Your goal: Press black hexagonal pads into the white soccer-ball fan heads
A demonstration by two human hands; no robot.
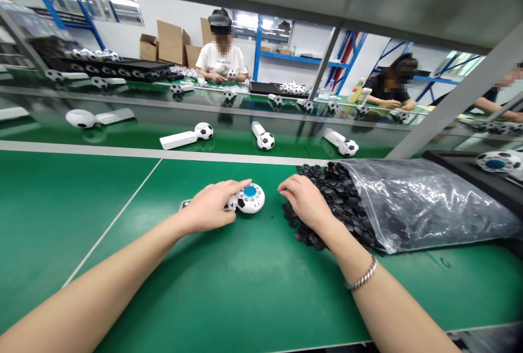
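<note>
My left hand (212, 203) is closed over the handle of a white device with a soccer-ball head (254, 206), which lies on the green table. A round blue piece (250, 192) sits in the middle of the head's upturned face, and my index finger touches near it. Most of the handle is hidden under my palm. My right hand (304, 198) is in a pinch just right of the device, over the edge of a heap of thin black pieces (347, 200). Whatever its fingertips hold, if anything, is too small to make out.
The black pieces spill from a clear plastic bag (433, 206) on the right. Beyond the white strip, several soccer-ball devices (265, 140) lie on a green belt (229, 151). A black tray (453, 170) stands far right. Co-workers (223, 59) sit opposite; a slanted post (441, 97) rises at right.
</note>
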